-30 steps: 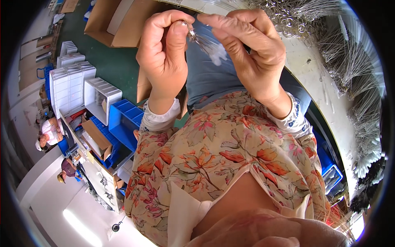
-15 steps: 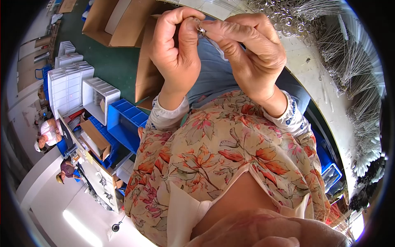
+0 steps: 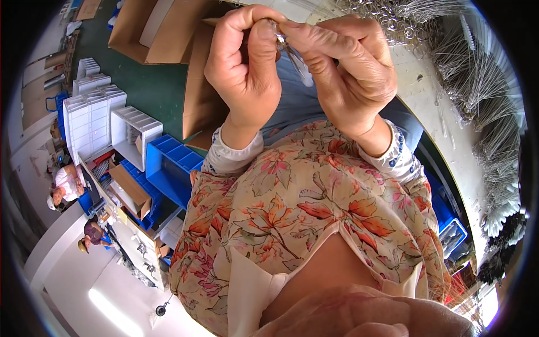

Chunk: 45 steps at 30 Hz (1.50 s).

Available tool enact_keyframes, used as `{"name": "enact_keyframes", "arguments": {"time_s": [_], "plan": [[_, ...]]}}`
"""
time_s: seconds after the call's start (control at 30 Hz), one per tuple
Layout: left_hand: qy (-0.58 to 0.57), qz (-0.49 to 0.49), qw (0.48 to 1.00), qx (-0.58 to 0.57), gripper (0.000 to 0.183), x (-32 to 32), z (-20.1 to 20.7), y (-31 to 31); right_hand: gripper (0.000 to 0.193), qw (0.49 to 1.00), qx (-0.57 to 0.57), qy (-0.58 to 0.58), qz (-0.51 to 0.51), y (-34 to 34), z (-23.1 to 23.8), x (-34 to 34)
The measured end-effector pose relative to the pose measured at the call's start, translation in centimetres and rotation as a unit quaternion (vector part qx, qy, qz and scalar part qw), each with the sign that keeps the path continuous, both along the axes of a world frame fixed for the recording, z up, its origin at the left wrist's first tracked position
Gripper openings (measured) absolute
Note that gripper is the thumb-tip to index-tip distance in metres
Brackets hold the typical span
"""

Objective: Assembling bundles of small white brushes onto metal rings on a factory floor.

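Note:
My left hand (image 3: 244,78) and my right hand (image 3: 351,70) meet at the top middle, thumbs and forefingers pinched together. Between the fingertips glints a small silvery metal piece (image 3: 280,38), perhaps a ring; its exact shape is partly hidden. From it thin wire-stemmed brushes (image 3: 297,63) slant down to a whitish end beside my right thumb. Both hands are closed on this small bunch. On the pale worktop (image 3: 418,84) to the right lie a heap of metal rings (image 3: 387,19) and a large pile of similar wire-stemmed brushes (image 3: 477,84) with white bristles.
Open cardboard boxes (image 3: 196,95) stand to the left of my hands. Farther left are white crates (image 3: 137,121) and blue crates (image 3: 174,168) on a green floor (image 3: 151,84). Two people (image 3: 67,182) are at a far bench. Dark bristles (image 3: 499,253) lie at the lower right.
My hands have shifted slightly to the right, still pinched together. The brushes hang farther out below the fingertips and more of their stems shows.

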<state>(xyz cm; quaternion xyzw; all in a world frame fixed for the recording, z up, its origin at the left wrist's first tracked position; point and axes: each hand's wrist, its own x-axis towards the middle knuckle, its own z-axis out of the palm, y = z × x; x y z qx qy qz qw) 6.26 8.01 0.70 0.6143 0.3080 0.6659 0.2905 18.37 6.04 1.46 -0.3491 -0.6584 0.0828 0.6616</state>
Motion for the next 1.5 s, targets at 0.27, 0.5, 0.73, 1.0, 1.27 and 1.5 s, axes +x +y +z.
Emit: {"name": "enact_keyframes", "arguments": {"time_s": [0.27, 0.5, 0.73, 1.0, 1.27, 1.5], "plan": [[0.015, -0.029, 0.997, 0.069, 0.013, 0.3, -0.3, 0.0, 0.024, 0.998, 0.012, 0.034, 0.053, -0.7, -1.4, 0.0], [0.056, 0.019, 0.998, 0.037, 0.011, 0.1, -0.1, -0.3, 0.018, 0.931, -0.155, 0.294, 0.153, -1.3, 0.3, -1.1], [0.002, -0.022, 0.999, 0.035, 0.012, 0.2, 0.5, -0.3, 0.029, 0.997, -0.054, 0.006, 0.047, -0.8, -0.3, 0.5], [0.072, -0.146, 0.985, -0.058, 0.023, -1.9, 1.9, -1.3, 0.033, 0.993, 0.055, -0.058, -0.092, 0.0, -1.8, 0.3], [0.102, -0.079, 0.991, -0.036, 0.022, -1.2, 2.2, -1.7, 0.037, 0.981, 0.108, -0.112, -0.116, 0.3, -2.3, 0.8], [0.099, -0.102, 0.989, -0.048, 0.024, -1.8, 2.1, -1.7, 0.037, 0.979, 0.124, -0.118, -0.111, 0.2, -2.1, 0.7]]}}
